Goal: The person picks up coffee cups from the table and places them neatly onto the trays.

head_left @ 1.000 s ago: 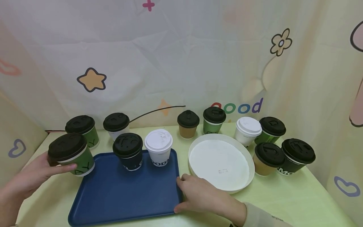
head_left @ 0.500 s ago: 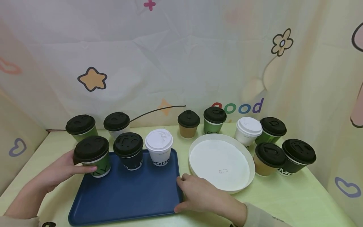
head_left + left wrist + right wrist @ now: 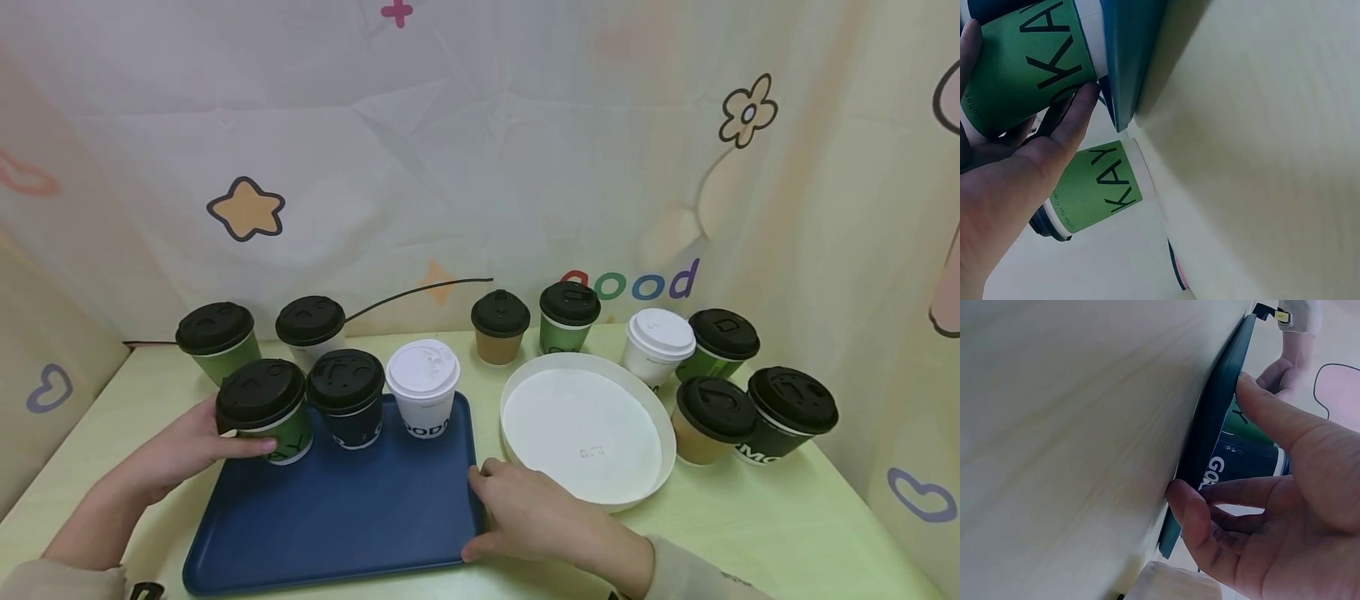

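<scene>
My left hand [image 3: 183, 446] grips a green paper coffee cup [image 3: 288, 437] with a black lid, upright at the tray's back left. The left wrist view shows the fingers curled round this cup [image 3: 1029, 62] and its dark lettering. Close to its right stands a black cup [image 3: 348, 417], and beyond that a white-lidded white cup [image 3: 423, 400], both on the blue tray [image 3: 337, 525]. My right hand [image 3: 532, 512] holds the tray's right edge near the front corner. In the right wrist view its thumb and curled fingers touch the tray rim [image 3: 1210, 419].
Behind the tray stand another green cup [image 3: 225, 350] and a black-lidded white cup [image 3: 309, 329]. A round white dish [image 3: 588, 433] lies to the right, with several lidded cups [image 3: 716, 417] around its back and right side. A printed curtain [image 3: 480, 167] hangs behind the table.
My left hand has carried the green cup rightward from the tray's left edge to over its back left, close beside the black cup. The right hand has kept its place on the tray.
</scene>
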`<state>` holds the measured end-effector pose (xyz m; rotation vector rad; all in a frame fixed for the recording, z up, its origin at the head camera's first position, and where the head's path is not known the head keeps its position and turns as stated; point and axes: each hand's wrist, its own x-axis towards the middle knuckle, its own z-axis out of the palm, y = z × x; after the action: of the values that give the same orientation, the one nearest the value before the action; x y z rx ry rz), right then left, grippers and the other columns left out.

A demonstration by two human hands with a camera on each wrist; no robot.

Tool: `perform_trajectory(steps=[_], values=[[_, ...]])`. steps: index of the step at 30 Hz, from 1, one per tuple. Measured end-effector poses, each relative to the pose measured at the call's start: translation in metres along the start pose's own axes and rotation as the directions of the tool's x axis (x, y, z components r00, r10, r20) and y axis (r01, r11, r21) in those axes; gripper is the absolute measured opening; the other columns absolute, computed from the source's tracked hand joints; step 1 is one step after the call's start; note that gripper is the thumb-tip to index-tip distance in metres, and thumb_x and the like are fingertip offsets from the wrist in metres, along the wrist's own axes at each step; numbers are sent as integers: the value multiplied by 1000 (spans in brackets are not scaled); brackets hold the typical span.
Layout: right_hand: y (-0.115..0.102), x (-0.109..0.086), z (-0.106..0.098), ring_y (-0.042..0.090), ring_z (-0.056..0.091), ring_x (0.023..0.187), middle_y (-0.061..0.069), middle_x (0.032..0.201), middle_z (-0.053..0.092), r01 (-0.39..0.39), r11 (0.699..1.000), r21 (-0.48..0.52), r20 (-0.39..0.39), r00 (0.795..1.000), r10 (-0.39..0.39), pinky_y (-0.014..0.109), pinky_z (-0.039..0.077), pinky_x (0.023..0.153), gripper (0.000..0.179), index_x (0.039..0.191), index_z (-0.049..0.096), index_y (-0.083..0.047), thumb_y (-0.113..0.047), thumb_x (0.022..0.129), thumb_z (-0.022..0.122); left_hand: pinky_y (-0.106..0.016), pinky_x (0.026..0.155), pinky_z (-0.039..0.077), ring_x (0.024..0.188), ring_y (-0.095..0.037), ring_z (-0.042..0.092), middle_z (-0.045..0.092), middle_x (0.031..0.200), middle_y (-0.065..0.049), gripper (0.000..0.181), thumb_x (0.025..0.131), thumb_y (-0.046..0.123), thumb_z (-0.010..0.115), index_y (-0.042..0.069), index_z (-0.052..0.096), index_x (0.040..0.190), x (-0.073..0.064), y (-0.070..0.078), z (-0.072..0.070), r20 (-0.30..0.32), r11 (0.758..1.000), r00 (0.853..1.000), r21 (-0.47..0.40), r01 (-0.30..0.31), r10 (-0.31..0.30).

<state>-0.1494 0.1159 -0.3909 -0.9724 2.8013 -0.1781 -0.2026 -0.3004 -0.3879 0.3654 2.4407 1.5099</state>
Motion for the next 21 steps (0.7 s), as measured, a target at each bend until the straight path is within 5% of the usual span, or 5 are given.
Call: perform_trajectory(steps=[2, 9, 11, 17, 21], values=[[0, 0, 0, 16, 63, 93, 9, 115, 64, -3, 1000, 2, 3, 1000, 3, 33, 57, 74, 88, 135, 62, 1, -60, 76, 85, -66, 103, 35, 142, -47, 27, 38, 154, -25, 82, 92, 12, 78, -2, 28, 156, 0, -1, -1, 9, 1000, 1000, 5, -8, 8], [0, 0, 0, 15, 63, 91, 8, 113, 64, -5, 1000, 3, 3, 1000, 5, 32, 57, 73, 86, 134, 62, 1, -59, 76, 86, -24, 91, 51, 134, -37, 46, 40, 150, -30, 84, 93, 8, 76, -9, 23, 155, -4, -13, -20, 53, 1000, 999, 10, -7, 7], [0, -1, 0, 15, 62, 89, 7, 112, 64, -4, 1000, 2, 0, 1000, 4, 32, 57, 72, 85, 133, 62, 1, -59, 76, 86, -24, 91, 53, 131, -29, 50, 43, 148, -26, 80, 94, 7, 74, -9, 25, 155, -6, -18, -27, 53, 1000, 999, 7, -11, 11], [0, -1, 0, 16, 63, 91, 8, 113, 64, -4, 1000, -4, -2, 1000, 4, 33, 57, 73, 86, 134, 62, 1, -59, 76, 85, -21, 86, 52, 111, 1, 60, 60, 127, 13, 54, 97, 2, 69, -4, 43, 144, -11, -29, -48, -40, 999, 999, 16, -34, 35], [-1, -1, -1, 16, 63, 91, 9, 114, 64, -6, 1000, -1, 7, 1000, 6, 33, 58, 74, 88, 135, 61, 2, -59, 77, 85, -21, 83, 51, 103, -1, 63, 62, 130, -4, 58, 101, 15, 68, -9, 40, 146, -10, -29, -58, -98, 988, 993, 138, 73, -59]])
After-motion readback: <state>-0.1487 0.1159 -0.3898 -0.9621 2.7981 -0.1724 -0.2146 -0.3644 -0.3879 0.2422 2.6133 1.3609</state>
